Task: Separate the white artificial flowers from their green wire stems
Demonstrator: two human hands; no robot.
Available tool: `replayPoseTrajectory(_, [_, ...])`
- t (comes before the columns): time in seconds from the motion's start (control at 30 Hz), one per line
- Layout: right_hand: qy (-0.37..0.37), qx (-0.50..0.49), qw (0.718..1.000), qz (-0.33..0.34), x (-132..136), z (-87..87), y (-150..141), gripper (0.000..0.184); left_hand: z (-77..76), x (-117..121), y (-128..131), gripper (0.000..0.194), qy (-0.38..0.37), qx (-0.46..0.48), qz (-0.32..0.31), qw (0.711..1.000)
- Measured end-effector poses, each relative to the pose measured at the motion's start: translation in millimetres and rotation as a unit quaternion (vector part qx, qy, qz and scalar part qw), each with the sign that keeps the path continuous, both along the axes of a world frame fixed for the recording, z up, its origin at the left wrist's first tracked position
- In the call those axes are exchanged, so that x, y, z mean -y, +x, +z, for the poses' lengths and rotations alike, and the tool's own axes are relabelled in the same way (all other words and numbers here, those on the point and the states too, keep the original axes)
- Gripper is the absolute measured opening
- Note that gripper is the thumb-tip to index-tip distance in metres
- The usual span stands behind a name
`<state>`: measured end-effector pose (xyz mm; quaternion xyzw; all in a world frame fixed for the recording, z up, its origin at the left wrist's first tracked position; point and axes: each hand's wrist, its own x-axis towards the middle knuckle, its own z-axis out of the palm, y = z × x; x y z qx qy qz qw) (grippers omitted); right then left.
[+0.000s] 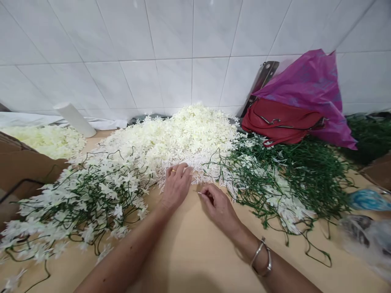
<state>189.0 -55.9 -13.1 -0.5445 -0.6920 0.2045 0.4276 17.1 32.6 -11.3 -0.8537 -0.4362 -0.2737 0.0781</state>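
Observation:
My left hand (177, 183), with a ring on one finger, reaches into the near edge of a heap of thin white plastic pieces (207, 162). Its fingers are bent and close together, and their tips are hidden among the pieces. Just to the right, over the bare tabletop, my right hand (218, 205) is closed in a pinch. A small thin white piece (199, 193) sticks out from its thumb and forefinger. Behind both hands rises a big pile of cream-white artificial flower heads (192, 130).
White flowers on green stems (100, 195) spread at the left, near a cardboard box (21, 162) and a white roll (75, 119). Green stems (305, 175) lie tangled at right, below a red handbag (281, 120) and purple plastic bag (317, 89). A tiled wall (174, 32) bounds the back.

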Motion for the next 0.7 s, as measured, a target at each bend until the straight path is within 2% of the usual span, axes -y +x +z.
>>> replayPoseTrajectory(0.2, [-0.032,-0.085,0.996,0.014,-2,-5.0,6,0.011,4.1,-33,24,0.032,0.013,0.097,0.018,0.995])
replayPoseTrajectory(0.37, [-0.021,-0.086,0.996,0.029,-2,-2.0,8,0.013,23.7,-75,44,0.036,-0.037,0.192,0.072,0.978])
replayPoseTrajectory(0.53, [-0.019,-0.064,0.997,0.047,-1,2.3,11,0.016,42.3,-116,59,0.068,-0.083,0.171,0.085,0.978])
replayPoseTrajectory(0.6, [-0.017,-0.060,0.997,0.051,0,3.3,11,0.017,44.1,-126,62,0.063,-0.105,0.156,0.074,0.979])
replayPoseTrajectory(0.7, [-0.017,-0.055,0.997,0.051,0,3.9,12,0.018,45.4,-128,62,0.037,-0.126,0.143,0.039,0.981])
